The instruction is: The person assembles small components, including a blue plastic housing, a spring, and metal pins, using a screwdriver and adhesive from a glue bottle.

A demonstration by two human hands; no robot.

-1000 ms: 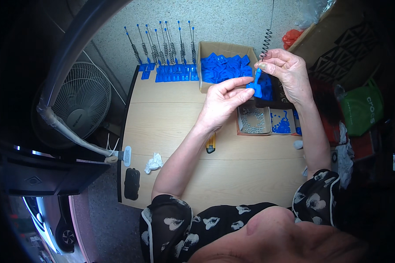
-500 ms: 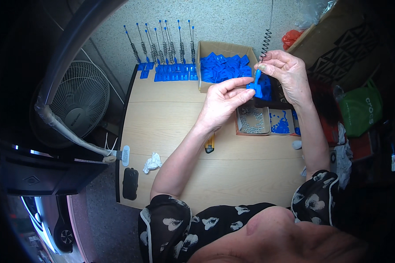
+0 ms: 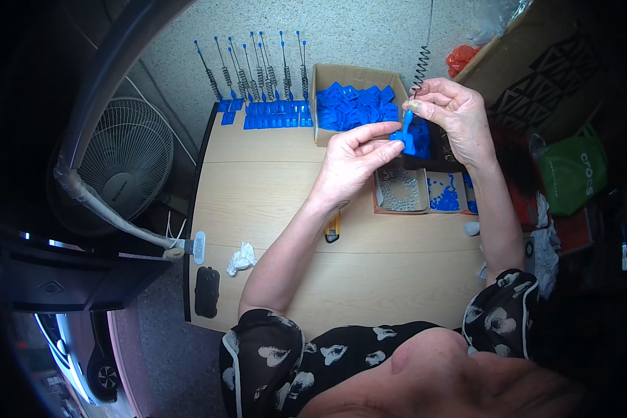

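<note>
My left hand [image 3: 348, 164] grips a blue plastic base piece [image 3: 409, 145] between thumb and fingers, above the far right part of the table. Just over it, my right hand [image 3: 456, 115] pinches the lower end of a dark coiled spring wire [image 3: 421, 66], which rises upright from the neck of the blue piece. Fingers hide where wire and plastic meet. Beside my left hand stands a cardboard box [image 3: 323, 138] heaped with flat blue plastic pieces [image 3: 355, 108]. Along the far left edge, several blue bases [image 3: 279, 117] carry upright spring wires with blue tips [image 3: 261, 73].
Below my hands lies a shallow box [image 3: 402, 212] of small shiny pieces, next to tiny blue parts [image 3: 444, 195]. A yellow utility knife [image 3: 332, 230], crumpled tissue [image 3: 242, 259] and black flat case [image 3: 207, 292] lie on the table. A fan [image 3: 122, 157] stands left; a green bag [image 3: 575, 167] is right.
</note>
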